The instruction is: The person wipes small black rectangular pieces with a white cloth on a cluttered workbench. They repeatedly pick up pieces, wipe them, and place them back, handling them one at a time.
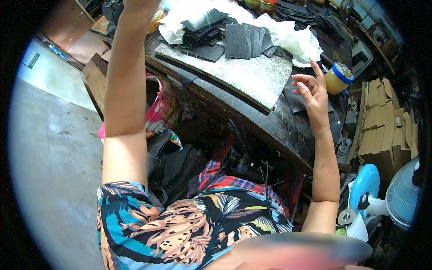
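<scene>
My left arm reaches straight up along the left side of the table, and my left hand (136, 6) is cut off by the top edge, so its fingers are hidden. My right hand (311, 92) hovers over the dark worktable (288, 128) with fingers spread and nothing in it. Just right of it stands a yellow jar with a blue lid (337, 77). A speckled grey stone slab (245, 74) lies on the table. Behind the slab are stacked dark fabric pieces (243, 40) and crumpled white sheeting (294, 39).
A pink bag (163, 105) and a black bag (180, 167) sit under the table's edge by my knees. Flat cardboard boxes (382, 130) stand at the right, with a blue fan (365, 184) and a white fan (403, 194) below them. Concrete floor (49, 153) spreads to the left.
</scene>
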Demonstrator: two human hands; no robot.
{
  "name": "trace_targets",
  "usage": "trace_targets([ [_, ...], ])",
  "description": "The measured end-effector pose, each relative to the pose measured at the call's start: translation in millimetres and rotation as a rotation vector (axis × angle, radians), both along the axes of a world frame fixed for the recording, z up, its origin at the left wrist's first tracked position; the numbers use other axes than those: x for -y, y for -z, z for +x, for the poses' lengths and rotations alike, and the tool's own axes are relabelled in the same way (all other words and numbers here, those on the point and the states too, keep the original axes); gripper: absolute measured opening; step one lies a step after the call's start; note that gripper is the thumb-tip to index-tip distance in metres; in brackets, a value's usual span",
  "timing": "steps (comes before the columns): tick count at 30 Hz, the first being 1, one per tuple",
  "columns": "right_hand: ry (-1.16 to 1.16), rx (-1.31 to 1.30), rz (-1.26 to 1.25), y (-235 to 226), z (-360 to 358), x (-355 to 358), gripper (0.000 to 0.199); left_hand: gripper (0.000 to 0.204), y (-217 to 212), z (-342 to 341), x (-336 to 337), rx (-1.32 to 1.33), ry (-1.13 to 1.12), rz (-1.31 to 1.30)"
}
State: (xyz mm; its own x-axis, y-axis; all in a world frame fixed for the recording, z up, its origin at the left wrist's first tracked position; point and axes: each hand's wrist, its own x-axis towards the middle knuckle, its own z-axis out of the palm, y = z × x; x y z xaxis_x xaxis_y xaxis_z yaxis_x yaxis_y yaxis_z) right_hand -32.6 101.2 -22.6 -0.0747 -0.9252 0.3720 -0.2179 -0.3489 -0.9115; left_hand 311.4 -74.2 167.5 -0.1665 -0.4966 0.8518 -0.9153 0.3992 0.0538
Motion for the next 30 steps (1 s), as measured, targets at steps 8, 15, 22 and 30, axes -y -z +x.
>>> trace_targets([
  [8, 0.119, -0.090, -0.026, -0.9, -12.6, 1.4, 0.059, 0.038, 137.2, 2.8, 117.4, 0.451, 0.094, 0.273],
  [15, 0.186, -0.224, -0.208, -18.5, -54.0, 53.6, 0.057, 0.033, 133.0, -57.2, 61.1, 0.138, 0.063, 0.254],
  [22, 0.315, -0.309, -0.184, 7.5, -62.7, 111.9, 0.070, 0.036, 178.8, -222.4, 25.1, 0.002, 0.518, -0.155],
  [30, 0.471, -0.706, 0.014, 35.4, -73.0, 111.4, 0.097, 0.012, 184.7, -245.0, 41.8, -0.850, 1.189, 0.849],
])
